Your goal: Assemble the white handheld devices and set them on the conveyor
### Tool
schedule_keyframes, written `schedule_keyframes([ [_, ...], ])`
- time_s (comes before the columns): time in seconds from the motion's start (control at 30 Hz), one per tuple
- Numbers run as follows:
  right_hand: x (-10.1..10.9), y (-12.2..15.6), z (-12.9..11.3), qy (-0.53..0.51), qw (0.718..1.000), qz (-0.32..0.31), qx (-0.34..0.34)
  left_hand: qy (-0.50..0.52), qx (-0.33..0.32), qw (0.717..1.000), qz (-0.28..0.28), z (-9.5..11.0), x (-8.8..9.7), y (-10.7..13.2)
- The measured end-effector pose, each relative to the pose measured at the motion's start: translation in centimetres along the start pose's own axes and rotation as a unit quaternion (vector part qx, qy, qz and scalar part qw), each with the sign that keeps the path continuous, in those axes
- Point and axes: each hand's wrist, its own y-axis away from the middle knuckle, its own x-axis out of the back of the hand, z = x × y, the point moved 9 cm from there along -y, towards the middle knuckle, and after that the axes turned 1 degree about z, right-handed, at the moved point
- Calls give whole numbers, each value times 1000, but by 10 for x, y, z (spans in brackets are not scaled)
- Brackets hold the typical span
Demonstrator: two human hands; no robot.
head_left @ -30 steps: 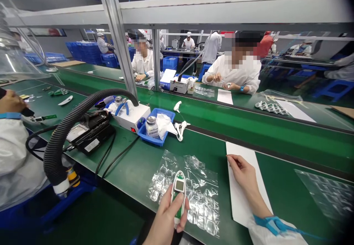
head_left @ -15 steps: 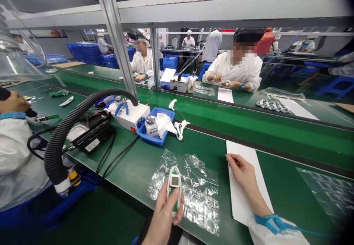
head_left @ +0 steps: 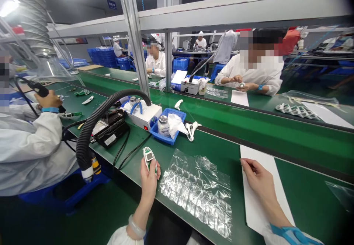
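In my left hand (head_left: pixel 149 175) is a white oval device housing (head_left: pixel 145 150) with a green circuit board and a small grey screen facing up. My fingers wrap round its lower end, left of a clear plastic tray bag (head_left: pixel 197 197) of small square pieces on the bench. Over a white sheet of paper (head_left: pixel 256 210), my right hand (head_left: pixel 258 177) is closed, thumb and fingertips together near the sheet's left edge. Whatever the fingertips may pinch is too small to make out.
Beyond my left hand stand a blue bin (head_left: pixel 168 142) with a bottle and tissues, a white box (head_left: pixel 149 116) and a black hose (head_left: pixel 83 138). White plastic parts (head_left: pixel 190 130) lie by the green conveyor (head_left: pixel 249 123). A co-worker's arm (head_left: pixel 47 127) is at left; another person (head_left: pixel 251 72) works opposite.
My left hand has moved left and away from me with the device housing, off the plastic bag. The view has swung left. My right hand stays pinched over the paper.
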Motion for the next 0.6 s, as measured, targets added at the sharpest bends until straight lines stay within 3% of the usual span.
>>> schedule_keyframes([
  [0.2, 8, 1, -11, 1, 999, 32, 22, 4, -11, 1000, -1, 6, -3, 3],
  [0.33, 16, 3, -32, 5, 997, 57, 56, 19, -13, 1000, 13, 6, 1, 3],
  [0.5, 19, 33, -112, -16, 972, 27, 232, 78, 10, 997, 15, 21, -4, 1],
  [0.6, -6, 77, -164, -61, 957, -116, 260, 139, 41, 989, -23, 37, -32, -1],
])
